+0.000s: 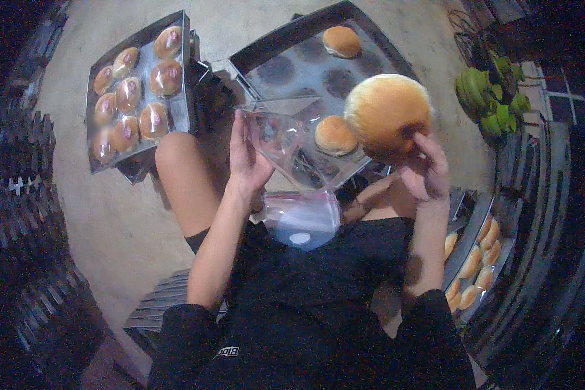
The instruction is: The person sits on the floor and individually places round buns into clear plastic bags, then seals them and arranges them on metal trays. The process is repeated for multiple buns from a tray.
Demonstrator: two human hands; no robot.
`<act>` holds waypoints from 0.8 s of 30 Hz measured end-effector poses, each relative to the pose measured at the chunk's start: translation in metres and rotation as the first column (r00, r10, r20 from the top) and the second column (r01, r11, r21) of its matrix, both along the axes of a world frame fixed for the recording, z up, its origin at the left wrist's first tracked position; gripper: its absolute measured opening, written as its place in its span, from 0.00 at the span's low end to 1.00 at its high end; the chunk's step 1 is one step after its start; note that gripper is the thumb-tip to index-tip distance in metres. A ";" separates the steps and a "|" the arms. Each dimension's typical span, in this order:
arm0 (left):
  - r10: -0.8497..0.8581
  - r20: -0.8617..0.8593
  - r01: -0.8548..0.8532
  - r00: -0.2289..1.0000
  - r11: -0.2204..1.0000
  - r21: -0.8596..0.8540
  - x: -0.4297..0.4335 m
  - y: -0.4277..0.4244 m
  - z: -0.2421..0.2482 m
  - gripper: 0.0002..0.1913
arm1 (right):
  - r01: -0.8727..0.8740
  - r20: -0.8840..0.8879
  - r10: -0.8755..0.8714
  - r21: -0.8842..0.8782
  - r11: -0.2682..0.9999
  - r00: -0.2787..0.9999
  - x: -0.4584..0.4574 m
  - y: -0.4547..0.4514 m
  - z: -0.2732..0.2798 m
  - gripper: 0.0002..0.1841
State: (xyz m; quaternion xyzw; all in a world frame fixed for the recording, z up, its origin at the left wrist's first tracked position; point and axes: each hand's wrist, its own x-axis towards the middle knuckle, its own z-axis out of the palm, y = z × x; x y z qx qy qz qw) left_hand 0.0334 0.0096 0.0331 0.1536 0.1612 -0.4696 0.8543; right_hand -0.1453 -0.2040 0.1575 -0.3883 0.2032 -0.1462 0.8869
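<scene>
A clear plastic bag (285,131) is in my left hand (253,163), spread out with its mouth apart. My right hand (426,170) grips a round golden bun (389,114) from below, raised above the tray and to the right of the bag. The bag looks to have nothing inside. Behind both hands lies a dark metal baking tray (297,73) with two loose buns, one bun (341,42) near its far side and another bun (337,135) close to the bag. A stack of clear plastic bags (302,214) rests on my lap.
At the left, a second metal tray (186,83) carries several bagged buns (126,95) with labels. More bread rolls (473,263) lie in trays at the lower right. A bunch of green bananas (477,92) stands at the right. Corrugated cardboard (163,302) is by my left side.
</scene>
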 end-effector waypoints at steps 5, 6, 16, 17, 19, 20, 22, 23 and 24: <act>-0.121 -0.047 0.127 0.992 0.973 0.192 -0.024 -0.006 0.007 0.19 | -0.169 0.046 0.177 -0.135 0.976 0.983 -0.050 0.019 0.023 0.31; -0.143 -0.031 0.146 0.989 0.962 0.232 -0.031 -0.005 0.012 0.17 | -0.222 -0.050 0.217 -0.303 0.927 0.975 -0.061 0.021 0.030 0.31; -0.264 0.594 0.086 0.760 0.946 0.311 -0.126 -0.024 0.086 0.42 | -0.103 -0.178 -0.170 -0.921 0.375 0.969 -0.074 0.113 0.027 0.24; -0.156 0.548 -0.030 0.822 0.949 0.315 -0.137 -0.019 0.089 0.42 | -0.060 -0.124 -0.181 -0.943 0.326 0.976 -0.075 0.121 0.021 0.24; -0.196 0.284 0.067 0.939 0.910 0.409 -0.157 -0.002 0.097 0.38 | -0.014 -0.030 -0.168 -0.995 0.100 0.985 -0.079 0.133 0.012 0.22; -0.154 0.354 0.011 0.923 0.927 0.375 -0.157 0.003 0.101 0.38 | -0.007 -0.031 -0.193 -0.992 0.124 0.981 -0.083 0.138 0.008 0.23; -0.092 0.338 -0.030 0.937 0.940 0.339 -0.166 0.011 0.114 0.36 | -0.006 -0.030 -0.197 -0.993 0.120 0.980 -0.086 0.150 0.002 0.24; -0.060 0.328 -0.050 0.943 0.947 0.317 -0.172 0.012 0.121 0.36 | 0.002 -0.019 -0.198 -0.994 0.106 0.980 -0.086 0.155 0.001 0.24; 0.011 0.374 -0.138 0.927 0.940 0.313 -0.178 0.011 0.128 0.36 | -0.041 -0.071 -0.233 -0.991 0.130 0.970 -0.085 0.160 0.000 0.24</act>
